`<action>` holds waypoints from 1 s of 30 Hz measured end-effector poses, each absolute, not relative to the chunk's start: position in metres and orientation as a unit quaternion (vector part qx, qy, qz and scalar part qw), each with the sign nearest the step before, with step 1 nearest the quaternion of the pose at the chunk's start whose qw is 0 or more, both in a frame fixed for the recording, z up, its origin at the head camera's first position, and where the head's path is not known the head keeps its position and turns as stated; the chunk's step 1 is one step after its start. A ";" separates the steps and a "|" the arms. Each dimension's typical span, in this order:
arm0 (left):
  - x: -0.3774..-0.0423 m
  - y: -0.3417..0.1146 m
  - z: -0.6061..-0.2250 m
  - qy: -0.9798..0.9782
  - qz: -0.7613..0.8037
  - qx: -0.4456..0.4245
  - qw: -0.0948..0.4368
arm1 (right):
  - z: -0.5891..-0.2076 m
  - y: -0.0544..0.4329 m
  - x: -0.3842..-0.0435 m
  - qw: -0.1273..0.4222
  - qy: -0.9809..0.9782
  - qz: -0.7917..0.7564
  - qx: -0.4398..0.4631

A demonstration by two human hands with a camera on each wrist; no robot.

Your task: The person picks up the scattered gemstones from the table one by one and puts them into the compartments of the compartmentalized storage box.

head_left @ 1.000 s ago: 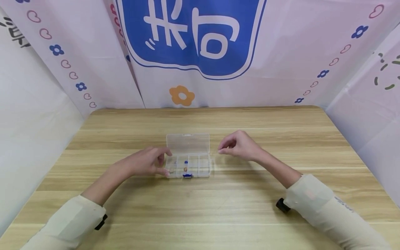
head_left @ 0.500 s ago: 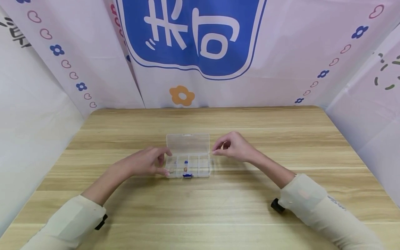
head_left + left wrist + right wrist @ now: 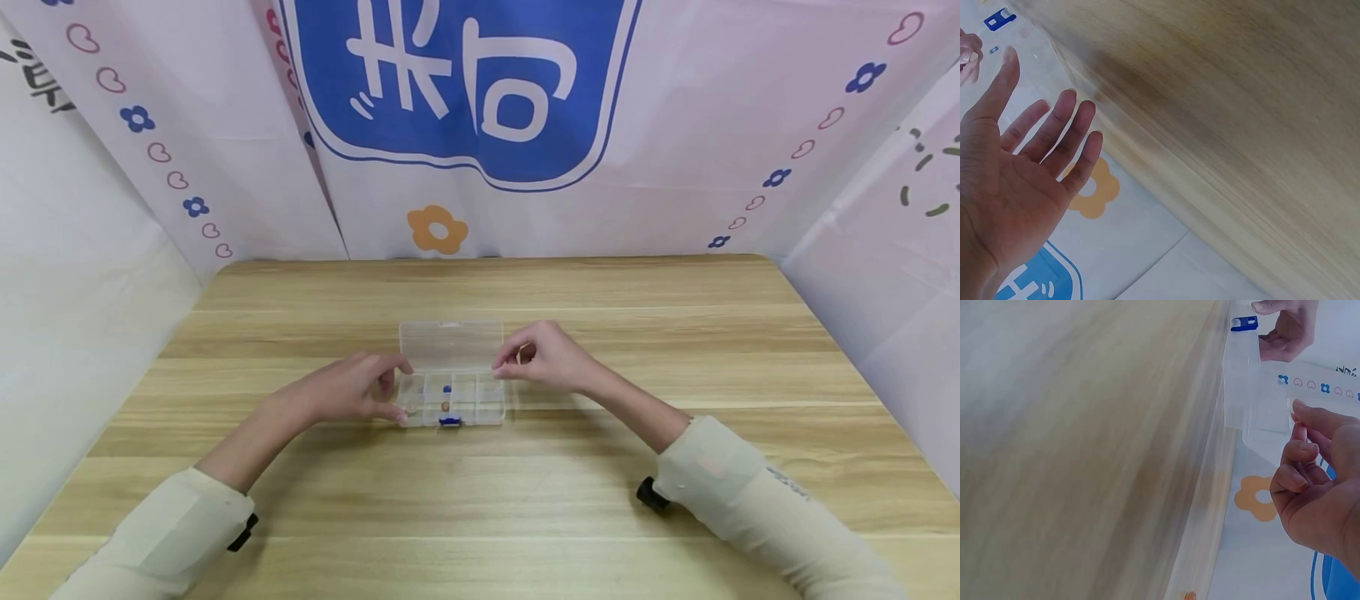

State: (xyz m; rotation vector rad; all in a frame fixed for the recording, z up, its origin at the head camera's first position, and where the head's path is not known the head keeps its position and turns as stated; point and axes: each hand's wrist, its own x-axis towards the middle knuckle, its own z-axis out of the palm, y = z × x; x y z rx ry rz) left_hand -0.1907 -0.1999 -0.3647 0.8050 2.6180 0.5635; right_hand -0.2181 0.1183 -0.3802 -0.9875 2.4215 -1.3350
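A clear plastic compartment box lies open on the table, its lid raised at the back and a blue latch at the front. My left hand holds the box's left end, thumb at the front and index finger at the back. Two compartments contain a small blue piece and a small orange-brown piece. Over the back right corner is my right hand, its thumb and index tips pinched together. Anything between those tips is too small to make out. The right wrist view shows its other fingers curled.
The box stands on a wood-grain table. Behind it hangs a white curtain with a blue printed sign and an orange flower. White cloth also lines both sides.
My right hand has moved left, from beside the box to over its back right corner, with the fingertips still pinched. The left hand and the box have stayed in place.
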 end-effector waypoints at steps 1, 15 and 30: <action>-0.191 -0.200 -0.365 0.922 0.198 0.283 0.172 | -0.380 0.117 -0.218 0.105 0.820 -0.452 -0.336; -0.191 -0.200 -0.366 0.921 0.200 0.292 0.165 | -0.382 0.104 -0.215 0.125 0.811 -0.448 -0.356; -0.190 -0.200 -0.366 0.920 0.205 0.293 0.163 | -0.387 0.091 -0.211 0.138 0.813 -0.425 -0.374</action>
